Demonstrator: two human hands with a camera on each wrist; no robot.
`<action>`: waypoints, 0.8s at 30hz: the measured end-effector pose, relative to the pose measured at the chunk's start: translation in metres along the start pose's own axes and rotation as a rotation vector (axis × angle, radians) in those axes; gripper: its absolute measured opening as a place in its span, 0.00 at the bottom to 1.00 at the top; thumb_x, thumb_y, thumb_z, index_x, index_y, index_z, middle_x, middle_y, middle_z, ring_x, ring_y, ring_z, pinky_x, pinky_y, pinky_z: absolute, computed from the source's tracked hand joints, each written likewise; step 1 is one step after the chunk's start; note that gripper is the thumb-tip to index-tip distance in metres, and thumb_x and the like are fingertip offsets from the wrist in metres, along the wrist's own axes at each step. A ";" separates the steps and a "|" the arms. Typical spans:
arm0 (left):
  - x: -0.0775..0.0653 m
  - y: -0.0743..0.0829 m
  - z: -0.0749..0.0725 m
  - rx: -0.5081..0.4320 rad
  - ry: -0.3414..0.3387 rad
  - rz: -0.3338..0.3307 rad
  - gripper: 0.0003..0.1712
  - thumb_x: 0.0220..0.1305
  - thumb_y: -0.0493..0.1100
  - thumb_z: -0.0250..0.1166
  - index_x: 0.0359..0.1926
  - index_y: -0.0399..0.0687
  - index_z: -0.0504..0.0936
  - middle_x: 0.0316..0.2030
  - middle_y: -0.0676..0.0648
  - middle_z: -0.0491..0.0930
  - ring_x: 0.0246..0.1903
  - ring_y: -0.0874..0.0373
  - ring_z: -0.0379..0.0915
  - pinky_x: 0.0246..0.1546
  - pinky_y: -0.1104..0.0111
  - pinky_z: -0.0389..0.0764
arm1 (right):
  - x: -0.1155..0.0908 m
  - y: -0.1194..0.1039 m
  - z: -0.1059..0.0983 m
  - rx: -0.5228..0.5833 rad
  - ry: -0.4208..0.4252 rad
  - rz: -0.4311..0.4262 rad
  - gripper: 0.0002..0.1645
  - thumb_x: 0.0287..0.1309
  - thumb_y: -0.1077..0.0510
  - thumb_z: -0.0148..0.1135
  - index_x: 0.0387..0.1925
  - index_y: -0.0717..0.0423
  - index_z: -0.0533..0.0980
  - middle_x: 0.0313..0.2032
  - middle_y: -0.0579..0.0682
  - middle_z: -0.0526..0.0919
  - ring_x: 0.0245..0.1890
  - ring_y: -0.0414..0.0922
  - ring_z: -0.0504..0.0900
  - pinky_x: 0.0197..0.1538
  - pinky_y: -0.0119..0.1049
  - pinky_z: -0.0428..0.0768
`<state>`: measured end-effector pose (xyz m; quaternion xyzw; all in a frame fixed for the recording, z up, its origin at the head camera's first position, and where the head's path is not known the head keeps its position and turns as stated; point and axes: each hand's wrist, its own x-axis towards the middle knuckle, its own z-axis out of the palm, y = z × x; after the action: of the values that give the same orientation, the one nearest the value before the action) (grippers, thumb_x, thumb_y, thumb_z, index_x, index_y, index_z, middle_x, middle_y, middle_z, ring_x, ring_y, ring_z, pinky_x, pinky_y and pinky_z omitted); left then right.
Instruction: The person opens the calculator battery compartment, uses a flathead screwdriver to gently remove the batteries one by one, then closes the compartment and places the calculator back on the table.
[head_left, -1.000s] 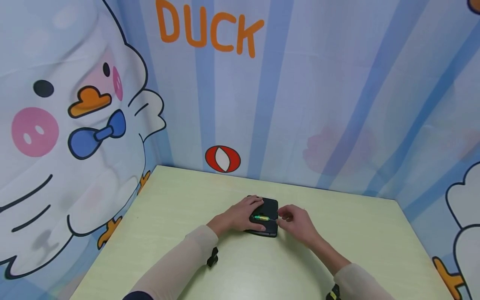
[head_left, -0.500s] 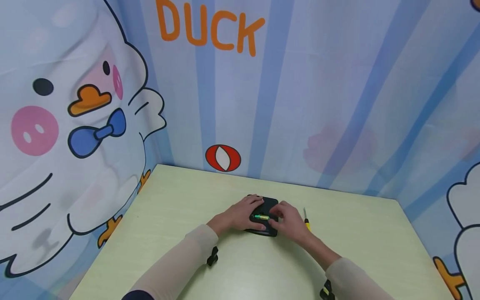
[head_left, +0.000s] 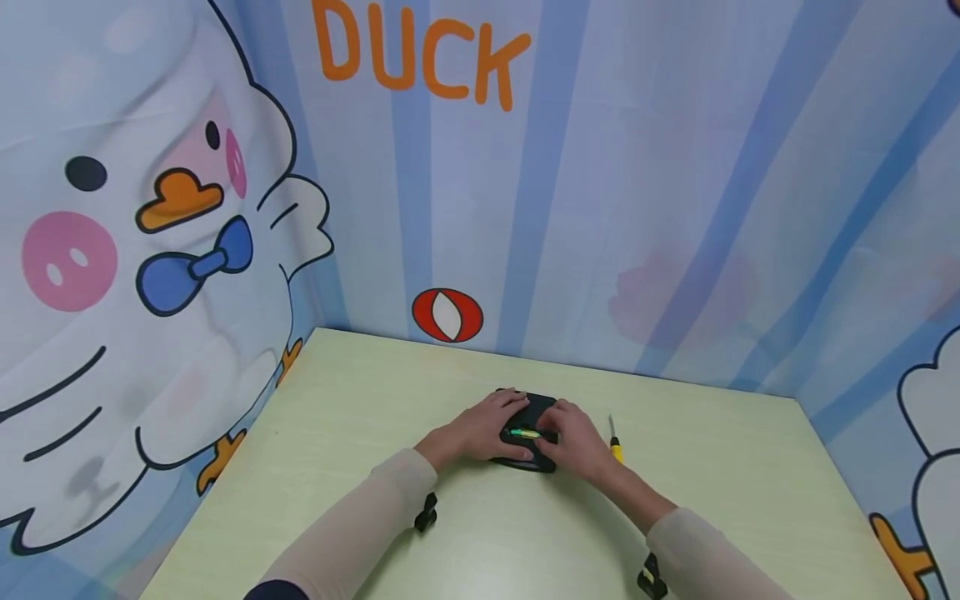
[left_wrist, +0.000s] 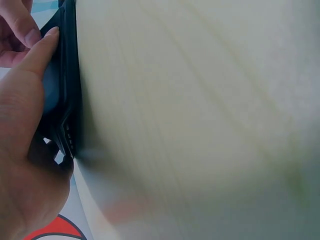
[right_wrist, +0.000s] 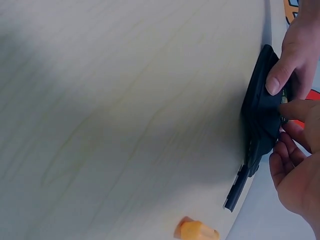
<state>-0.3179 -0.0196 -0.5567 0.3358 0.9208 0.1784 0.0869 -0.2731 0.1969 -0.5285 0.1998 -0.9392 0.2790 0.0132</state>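
Note:
My left hand (head_left: pixel 482 427) grips the left side of a flat black device (head_left: pixel 536 408), its thumb (left_wrist: pixel 37 57) along the near part and its other fingers across the far part. A small green-and-yellow cylinder (head_left: pixel 522 433), battery-like, sits in the device's face between my hands. My right hand (head_left: pixel 576 439) bends its thumb and index finger at the cylinder's right end, the other fingers curled in; whether they pinch anything I cannot tell. In the right wrist view the device (right_wrist: pixel 262 112) stands edge-on, both hands on it. A thin-shafted screwdriver (head_left: pixel 616 450) lies just right of my right hand.
The pale wooden table (head_left: pixel 375 375) reaches back to a blue striped curtain (head_left: pixel 465 208) printed with cartoon ducks. In the right wrist view an orange-yellow handle (right_wrist: pixel 199 231) shows at the bottom, and a black strip (right_wrist: pixel 236 189) sticks out at the device's lower end.
My right hand has moved left from the device's right edge onto its face beside the cylinder, bringing the screwdriver into sight. My left hand and the device have kept their place.

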 end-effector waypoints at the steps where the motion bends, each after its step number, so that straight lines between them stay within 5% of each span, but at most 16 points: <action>1: 0.000 0.000 0.000 0.000 -0.001 -0.001 0.56 0.65 0.74 0.66 0.83 0.51 0.60 0.82 0.50 0.55 0.82 0.52 0.46 0.76 0.55 0.65 | 0.000 0.000 0.000 -0.007 -0.002 -0.001 0.08 0.59 0.61 0.78 0.38 0.56 0.84 0.39 0.48 0.78 0.43 0.46 0.78 0.52 0.47 0.82; 24: 0.000 -0.001 0.002 0.007 0.012 0.007 0.57 0.65 0.74 0.67 0.83 0.49 0.60 0.82 0.49 0.56 0.82 0.52 0.46 0.76 0.55 0.64 | -0.003 -0.003 0.001 0.020 -0.001 0.006 0.09 0.62 0.61 0.75 0.37 0.54 0.80 0.38 0.46 0.76 0.43 0.46 0.74 0.49 0.46 0.80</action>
<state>-0.3177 -0.0197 -0.5584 0.3383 0.9208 0.1773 0.0794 -0.2686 0.1953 -0.5280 0.1974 -0.9369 0.2885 0.0100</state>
